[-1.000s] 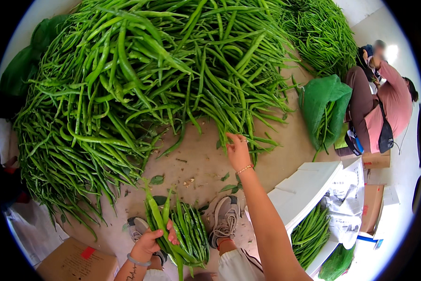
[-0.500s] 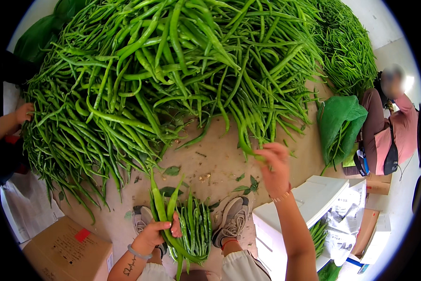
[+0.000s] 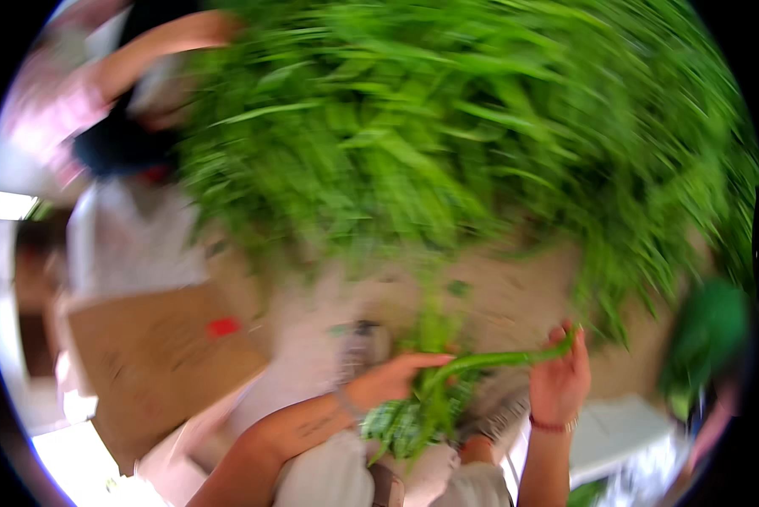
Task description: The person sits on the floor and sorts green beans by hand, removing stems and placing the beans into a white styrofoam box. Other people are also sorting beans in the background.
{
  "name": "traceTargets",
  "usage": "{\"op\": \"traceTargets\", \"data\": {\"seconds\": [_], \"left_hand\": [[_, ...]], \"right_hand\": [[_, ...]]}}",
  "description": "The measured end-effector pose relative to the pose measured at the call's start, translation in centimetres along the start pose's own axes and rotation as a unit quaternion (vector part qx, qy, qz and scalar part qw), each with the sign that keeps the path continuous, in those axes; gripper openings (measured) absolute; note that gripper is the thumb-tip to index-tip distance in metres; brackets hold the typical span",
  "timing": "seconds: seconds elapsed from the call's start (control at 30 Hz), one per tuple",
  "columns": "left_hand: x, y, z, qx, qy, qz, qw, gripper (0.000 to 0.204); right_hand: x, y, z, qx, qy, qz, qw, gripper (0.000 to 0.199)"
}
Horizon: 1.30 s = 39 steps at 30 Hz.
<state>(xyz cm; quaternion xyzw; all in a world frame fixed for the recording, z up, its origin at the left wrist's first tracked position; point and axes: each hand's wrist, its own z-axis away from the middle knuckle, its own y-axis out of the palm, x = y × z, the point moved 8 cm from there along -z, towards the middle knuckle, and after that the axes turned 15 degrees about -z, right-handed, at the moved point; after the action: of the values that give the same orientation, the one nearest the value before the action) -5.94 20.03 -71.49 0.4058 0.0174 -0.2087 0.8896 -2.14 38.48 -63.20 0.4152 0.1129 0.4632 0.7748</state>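
Observation:
My left hand is closed around a few long green chili peppers, which stick out above and below the fingers. One more long green chili pepper stretches between my two hands. Its far end is pinched in the fingers of my right hand, and its other end meets the bunch at my left hand. Below, between my shoes, lies a bundle of green chili peppers, partly covered by my left hand and the held ones. The picture is smeared by motion, so single stems are hard to make out.
A big heap of green chili peppers fills the far side. At the left a person's arm reaches to it. A brown cardboard box stands near left, a white box near right, and a green mesh sack at far right.
The view has swung left. My right hand has drawn a pepper from the heap's edge toward my left hand, which still grips its peppers.

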Motion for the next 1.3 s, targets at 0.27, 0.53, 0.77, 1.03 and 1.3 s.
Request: {"op": "traceTargets", "data": {"seconds": [0.27,0.53,0.77,1.03,1.3], "left_hand": [[-1.4,7.9,-1.3,0.129,0.123,0.015,0.984,0.023],[0.0,6.0,-4.6,0.09,0.029,0.067,0.993,0.031],[-2.9,4.5,-2.0,0.054,0.105,0.128,0.985,0.024],[-1.8,5.7,-1.3,0.153,0.079,-0.058,0.983,0.034],[-1.8,7.3,-2.3,0.123,0.038,-0.045,0.991,0.044]], "right_hand": [[-34.5,20.7,23.8,0.346,0.472,0.026,0.81,0.041],[-14.9,8.8,11.8,0.46,0.301,0.514,0.658,0.044],[14.7,-7.8,-1.5,-0.015,-0.157,0.636,0.756,0.039],[16.6,-8.9,-12.3,-0.071,-0.221,0.886,0.401,0.046],[12.9,-5.2,-9.9,0.127,-0.238,0.903,0.335,0.042]]}}
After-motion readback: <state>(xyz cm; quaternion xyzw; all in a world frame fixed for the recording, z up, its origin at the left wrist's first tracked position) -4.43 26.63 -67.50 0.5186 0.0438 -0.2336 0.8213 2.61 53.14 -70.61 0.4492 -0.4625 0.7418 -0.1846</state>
